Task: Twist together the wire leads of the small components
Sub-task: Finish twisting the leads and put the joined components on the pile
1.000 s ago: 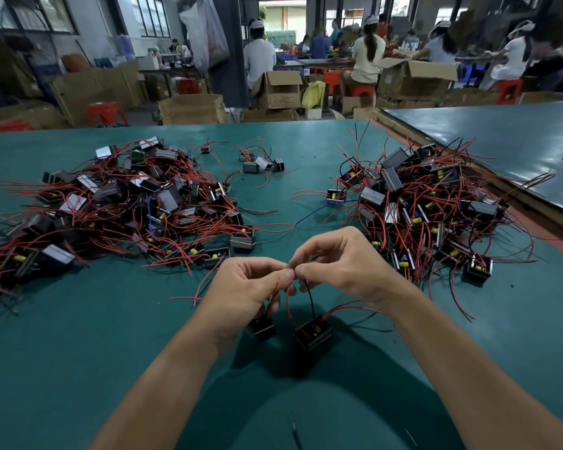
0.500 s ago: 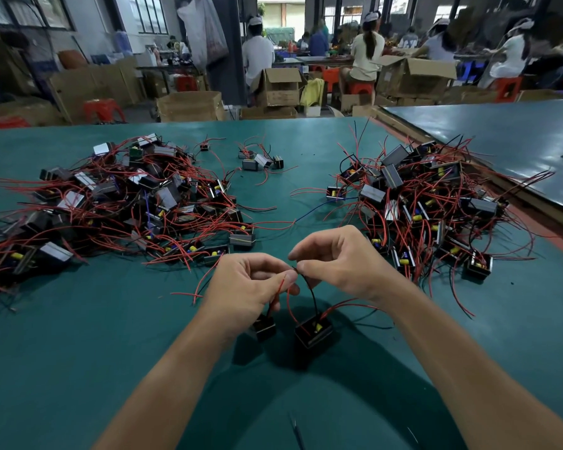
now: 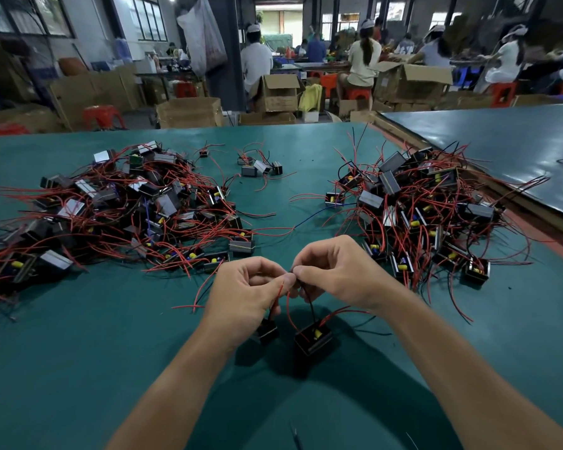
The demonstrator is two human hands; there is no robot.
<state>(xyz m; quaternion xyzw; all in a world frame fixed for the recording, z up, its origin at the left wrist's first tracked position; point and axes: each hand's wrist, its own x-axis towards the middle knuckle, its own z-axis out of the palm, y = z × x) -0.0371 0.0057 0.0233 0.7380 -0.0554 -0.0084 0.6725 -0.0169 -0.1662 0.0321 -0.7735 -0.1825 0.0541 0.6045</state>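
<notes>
Two small black box components hang on their wire leads just above the green table. The smaller one dangles under my left hand on a red lead. The larger one, with a yellow part on top, hangs below my right hand on a black lead, and red leads trail from it. Both hands pinch the lead ends where my fingertips meet, thumbs and forefingers touching. The joint itself is hidden between the fingers.
A big pile of black components with red leads lies at the left, another pile at the right, a few loose ones at the back. A dark second table adjoins on the right. Beyond are cardboard boxes and seated people.
My hands have kept pinching the leads in the same spot, with small finger shifts. The two hanging components have swung only slightly.
</notes>
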